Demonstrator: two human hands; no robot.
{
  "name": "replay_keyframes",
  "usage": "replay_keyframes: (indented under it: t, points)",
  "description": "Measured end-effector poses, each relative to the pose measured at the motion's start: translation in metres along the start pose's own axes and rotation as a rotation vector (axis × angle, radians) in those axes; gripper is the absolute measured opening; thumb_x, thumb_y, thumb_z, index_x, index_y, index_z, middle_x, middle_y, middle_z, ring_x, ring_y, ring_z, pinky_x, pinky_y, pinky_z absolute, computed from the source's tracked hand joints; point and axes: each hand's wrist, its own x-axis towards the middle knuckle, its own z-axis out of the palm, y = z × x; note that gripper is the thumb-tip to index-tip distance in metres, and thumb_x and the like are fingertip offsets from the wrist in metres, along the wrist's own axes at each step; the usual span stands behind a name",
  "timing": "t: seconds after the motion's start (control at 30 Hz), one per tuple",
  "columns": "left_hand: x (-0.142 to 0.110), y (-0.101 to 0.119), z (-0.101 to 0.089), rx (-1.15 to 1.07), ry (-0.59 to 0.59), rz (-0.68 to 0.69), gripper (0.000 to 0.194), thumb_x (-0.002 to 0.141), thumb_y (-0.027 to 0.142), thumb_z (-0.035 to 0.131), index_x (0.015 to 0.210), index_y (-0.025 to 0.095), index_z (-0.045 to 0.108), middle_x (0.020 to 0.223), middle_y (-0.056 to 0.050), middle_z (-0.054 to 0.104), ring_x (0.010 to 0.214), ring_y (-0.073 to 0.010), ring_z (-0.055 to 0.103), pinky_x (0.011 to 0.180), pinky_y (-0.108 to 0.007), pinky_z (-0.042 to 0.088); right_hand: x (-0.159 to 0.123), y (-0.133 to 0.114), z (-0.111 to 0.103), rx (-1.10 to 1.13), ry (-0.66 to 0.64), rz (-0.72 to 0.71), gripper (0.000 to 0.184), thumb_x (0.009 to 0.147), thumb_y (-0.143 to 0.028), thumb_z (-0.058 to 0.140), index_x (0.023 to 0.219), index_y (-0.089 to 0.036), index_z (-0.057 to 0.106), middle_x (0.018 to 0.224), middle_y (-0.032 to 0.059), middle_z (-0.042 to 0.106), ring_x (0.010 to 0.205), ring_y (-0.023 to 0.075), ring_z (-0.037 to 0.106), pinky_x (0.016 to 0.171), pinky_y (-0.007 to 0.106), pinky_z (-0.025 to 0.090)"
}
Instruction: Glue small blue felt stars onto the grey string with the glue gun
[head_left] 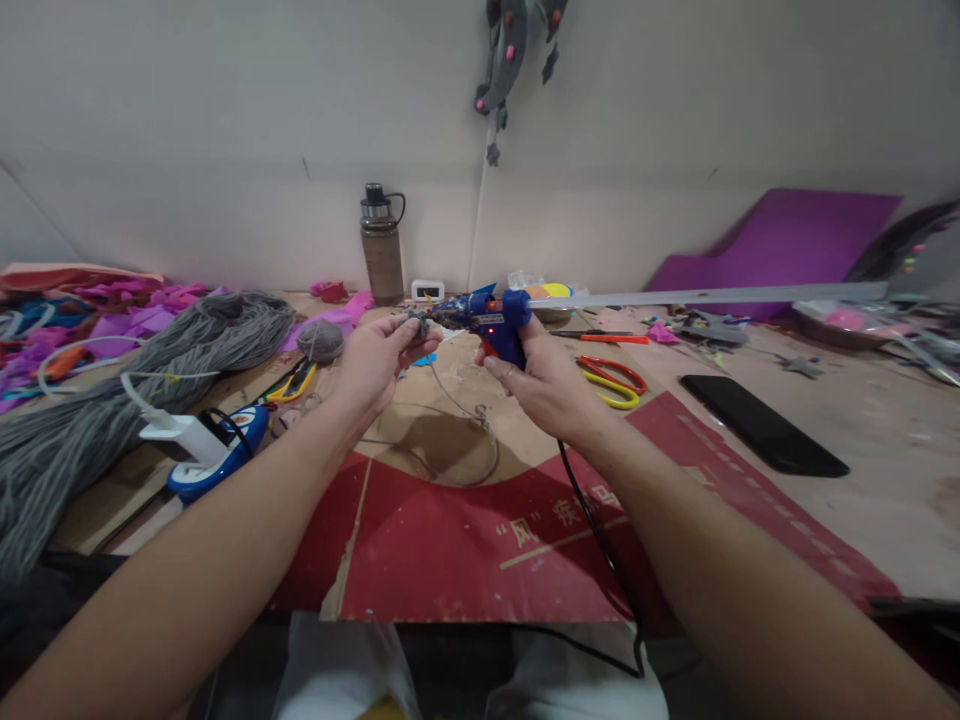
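Observation:
My right hand (536,370) is wrapped round the handle of a blue glue gun (508,328), which has a small red light lit. A long translucent glue stick (705,297) juts out of its back end, pointing right. The gun's nozzle points left, close to the fingertips of my left hand (386,350). Those fingers pinch a small grey piece (421,326), partly hidden; whether the nozzle touches it I cannot tell. A thin grey yarn (450,397) hangs below and curls on the cardboard. The gun's black cord (576,485) runs down over the table's front edge.
Grey yarn (225,350), a yarn ball (321,340) and a blue power strip (217,470) with a white plug lie left. A bottle (382,250) stands behind. Right are red and yellow scissors handles (626,376), a black phone (763,425) and purple sheet (787,240). Red cardboard (435,540) lies in front.

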Motion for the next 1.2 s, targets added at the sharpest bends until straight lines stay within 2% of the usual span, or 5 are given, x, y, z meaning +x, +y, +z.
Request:
replay_keyframes:
  t: [0.23, 0.47, 0.63, 0.83, 1.2]
  points:
    - [-0.0037, 0.0034, 0.0018, -0.034, -0.014, 0.049, 0.017, 0.086, 0.011, 0.059, 0.071, 0.011, 0.067, 0.071, -0.007, 0.071, 0.069, -0.0154, 0.071, 0.083, -0.035, 0.059, -0.0007, -0.001, -0.0005, -0.039, 0.013, 0.005, 0.036, 0.087, -0.024, 0.054, 0.122, -0.019, 0.05, 0.099, 0.0091, 0.065, 0.087, 0.0231, 0.059, 0.08, 0.043, 0.051]
    - [-0.0047, 0.0036, 0.0028, -0.008, -0.031, 0.052, 0.021, 0.085, 0.008, 0.056, 0.067, 0.011, 0.066, 0.068, -0.007, 0.071, 0.066, -0.0131, 0.07, 0.078, -0.029, 0.059, -0.0002, -0.0008, -0.0002, -0.062, 0.02, 0.002, 0.041, 0.087, -0.025, 0.054, 0.127, -0.019, 0.048, 0.099, 0.0087, 0.065, 0.084, 0.0227, 0.059, 0.081, 0.043, 0.05]
    - [-0.0043, 0.0038, 0.0027, -0.017, -0.019, 0.051, 0.019, 0.085, 0.009, 0.056, 0.07, 0.011, 0.066, 0.066, -0.006, 0.069, 0.066, -0.0133, 0.07, 0.078, -0.029, 0.059, -0.0003, -0.0046, -0.0003, -0.044, 0.026, -0.011, 0.041, 0.086, -0.023, 0.053, 0.127, -0.017, 0.049, 0.107, 0.011, 0.065, 0.093, 0.0245, 0.059, 0.086, 0.044, 0.049]
    - [-0.0028, 0.0042, 0.0028, -0.029, 0.019, 0.038, 0.018, 0.087, 0.009, 0.054, 0.075, 0.011, 0.066, 0.068, -0.005, 0.07, 0.067, -0.0122, 0.07, 0.078, -0.027, 0.059, -0.0007, -0.0051, -0.0003, -0.081, 0.032, -0.014, 0.04, 0.086, -0.025, 0.054, 0.125, -0.018, 0.051, 0.104, 0.0105, 0.065, 0.087, 0.0239, 0.059, 0.085, 0.044, 0.049]
    - [-0.0038, 0.0035, 0.0033, 0.001, 0.0, 0.047, 0.015, 0.087, 0.01, 0.056, 0.076, 0.011, 0.066, 0.068, -0.006, 0.07, 0.071, -0.0136, 0.071, 0.08, -0.027, 0.058, -0.0013, -0.0089, -0.0012, -0.099, 0.019, -0.004, 0.04, 0.086, -0.025, 0.053, 0.125, -0.018, 0.052, 0.105, 0.0105, 0.065, 0.095, 0.026, 0.059, 0.089, 0.046, 0.048]
